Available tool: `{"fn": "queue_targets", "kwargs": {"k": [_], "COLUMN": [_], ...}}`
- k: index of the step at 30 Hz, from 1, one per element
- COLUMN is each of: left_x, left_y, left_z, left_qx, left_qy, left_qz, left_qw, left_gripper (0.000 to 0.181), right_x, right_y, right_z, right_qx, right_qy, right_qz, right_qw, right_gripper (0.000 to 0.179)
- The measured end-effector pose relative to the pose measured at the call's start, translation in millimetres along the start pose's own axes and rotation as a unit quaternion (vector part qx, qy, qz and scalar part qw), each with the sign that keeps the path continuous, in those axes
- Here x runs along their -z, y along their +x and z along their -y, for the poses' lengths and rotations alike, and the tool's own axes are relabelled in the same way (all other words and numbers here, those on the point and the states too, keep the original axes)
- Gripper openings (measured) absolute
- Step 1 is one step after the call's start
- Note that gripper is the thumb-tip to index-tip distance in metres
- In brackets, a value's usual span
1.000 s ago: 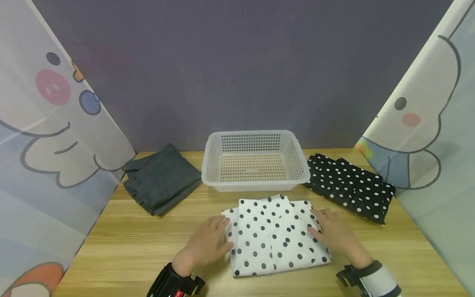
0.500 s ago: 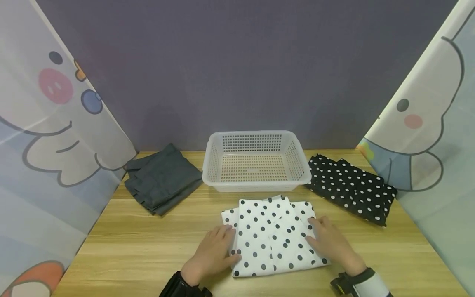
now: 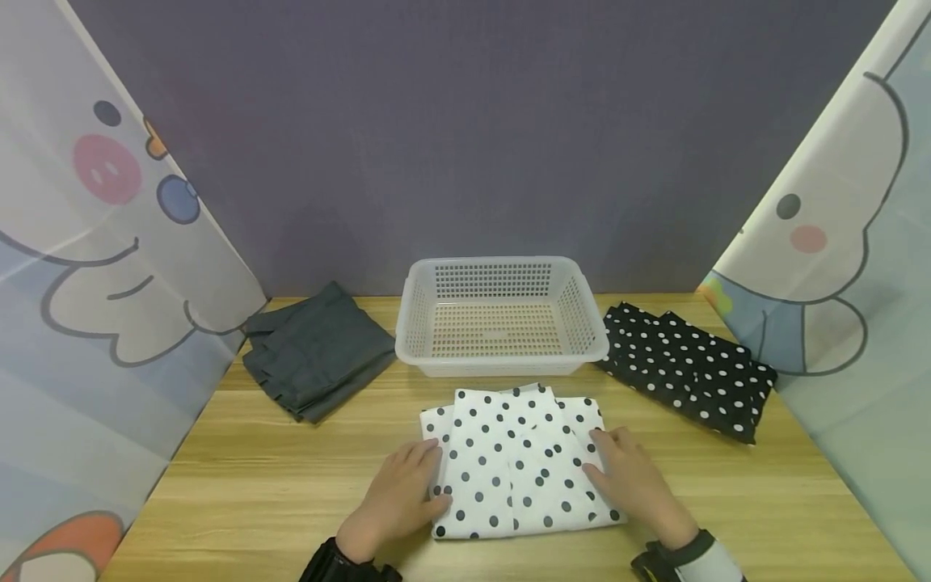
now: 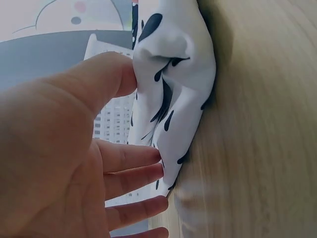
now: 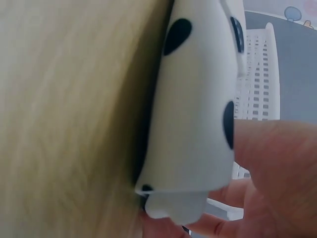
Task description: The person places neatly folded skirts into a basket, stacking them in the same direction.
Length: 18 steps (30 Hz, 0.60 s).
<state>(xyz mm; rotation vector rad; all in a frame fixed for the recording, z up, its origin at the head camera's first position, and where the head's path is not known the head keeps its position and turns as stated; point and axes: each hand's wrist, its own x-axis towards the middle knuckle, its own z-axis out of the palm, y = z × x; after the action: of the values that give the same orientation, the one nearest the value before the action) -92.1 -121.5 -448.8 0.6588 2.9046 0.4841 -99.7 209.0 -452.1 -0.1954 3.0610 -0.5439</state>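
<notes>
A white cloth with black dots [image 3: 512,477], perhaps a folded garment, lies flat at the front of the table. My left hand [image 3: 398,495] touches its left edge with extended fingers. In the left wrist view, the thumb [image 4: 111,74] meets the upper side of the folded layers and the other fingertips touch their edge. On the opposite side, my right hand [image 3: 634,485] rests against the right edge, thumb over the top. Seen from the right wrist, the cloth's folded end [image 5: 193,114] partly hides those fingers [image 5: 215,225].
Behind the cloth stands a white perforated plastic basket [image 3: 502,369]. A folded dark grey cloth [image 3: 323,352] lies to its left, and a black cloth with white dots [image 3: 687,368] to its right. Printed panels [image 3: 822,234] flank the wooden table [image 3: 240,501].
Both hands have closed in on the white dotted cloth's sides. Over the last half second, hands and cloth have shifted slightly left together. The basket and other cloths stay put.
</notes>
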Motion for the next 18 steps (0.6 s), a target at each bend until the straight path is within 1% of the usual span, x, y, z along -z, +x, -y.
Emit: {"fn": "queue_targets", "kwargs": {"k": [6,11,18], "left_x": [2.5,4.9,6.0], "left_y": [-3.8,-7.1,-10.2], "left_z": [5.7,9.2,8.7], "left_qx": [0.017,0.024,0.032], "left_qy": [-0.007,-0.010,-0.013], "left_qz": [-0.006,-0.013,-0.032], "left_qw": [0.9998,0.9996,0.9989], "left_gripper": [0.064,0.062,0.056], "right_x": [-5.3,-7.6,-9.0], "right_y": [0.9,-0.1,0.5], "right_z": [8.7,15.6,23.6], "right_qx": [-0.001,-0.008,-0.027], "right_qy": [0.002,0.009,0.017], "right_qz": [-0.010,-0.006,-0.007], "right_qw": [0.9999,0.9999,0.9995], "right_gripper": [0.052,0.052,0.053]}}
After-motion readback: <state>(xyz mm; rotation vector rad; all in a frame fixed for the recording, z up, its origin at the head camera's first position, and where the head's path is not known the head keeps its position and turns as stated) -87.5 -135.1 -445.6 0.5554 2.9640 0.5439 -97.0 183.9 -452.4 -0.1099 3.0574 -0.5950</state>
